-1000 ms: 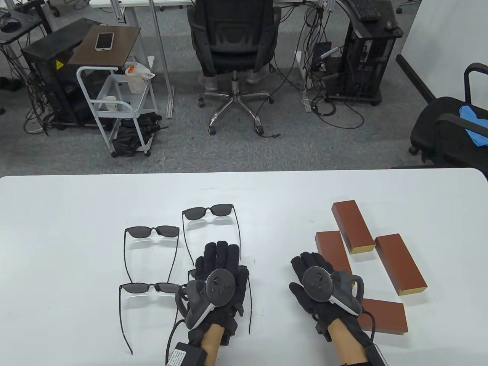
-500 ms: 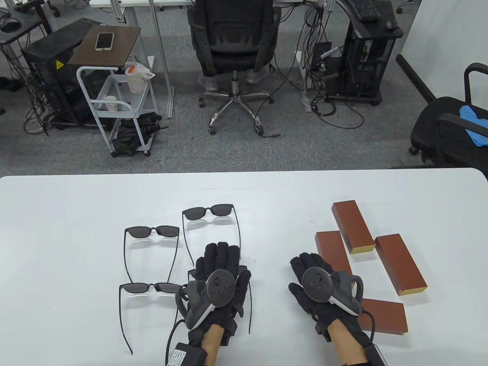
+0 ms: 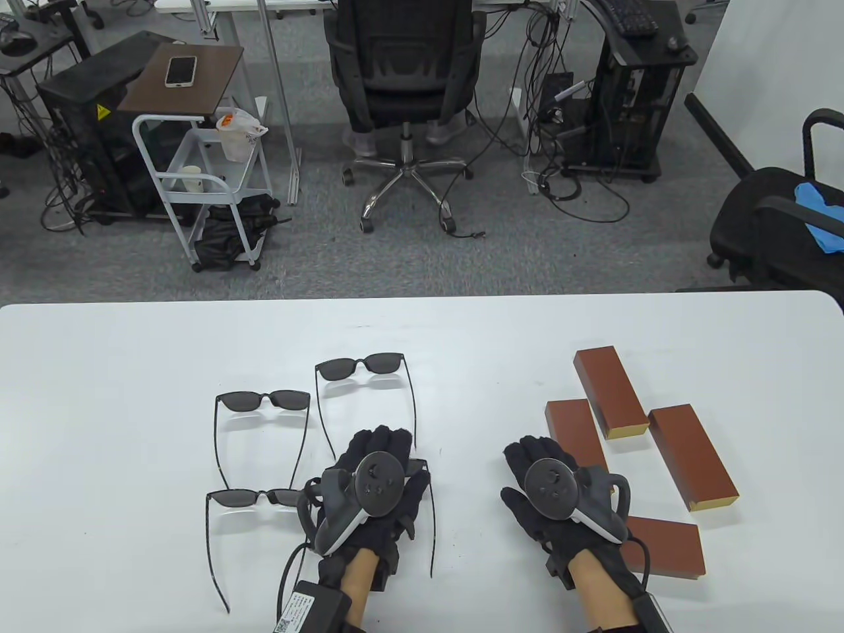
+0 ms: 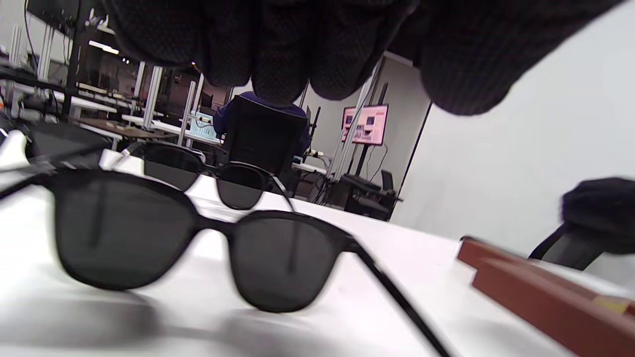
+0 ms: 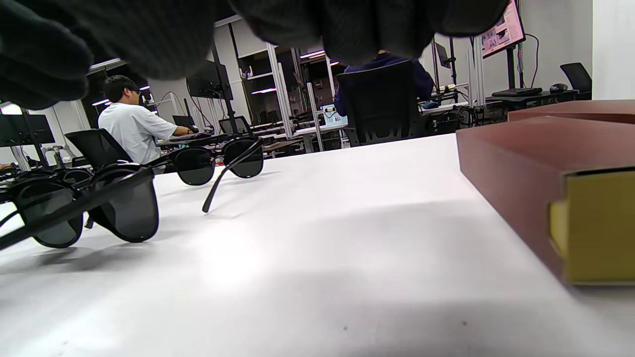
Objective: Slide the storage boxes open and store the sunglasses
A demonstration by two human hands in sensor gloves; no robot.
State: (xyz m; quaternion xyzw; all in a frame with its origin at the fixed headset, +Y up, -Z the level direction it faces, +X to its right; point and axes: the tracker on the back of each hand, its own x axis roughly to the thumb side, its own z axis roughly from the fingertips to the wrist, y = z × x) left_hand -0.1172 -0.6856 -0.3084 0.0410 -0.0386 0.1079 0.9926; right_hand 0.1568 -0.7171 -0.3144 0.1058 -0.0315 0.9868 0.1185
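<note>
On white table (image 3: 132,369), both hands' fingers (image 3: 386,442) relaxed, office chair (image 3: 403,79) beyond

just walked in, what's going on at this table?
A person in sensor gloves is about to store sunglasses in sliding boxes. The left hand hovers over the nearest pair of sunglasses, fingers curling down; no grip is visible yet. Three other pairs lie nearby, arms unfolded. The right hand sits relaxed beside four brown storage boxes, holding nothing. The boxes all look closed, so nothing appears stored yet.
</note>
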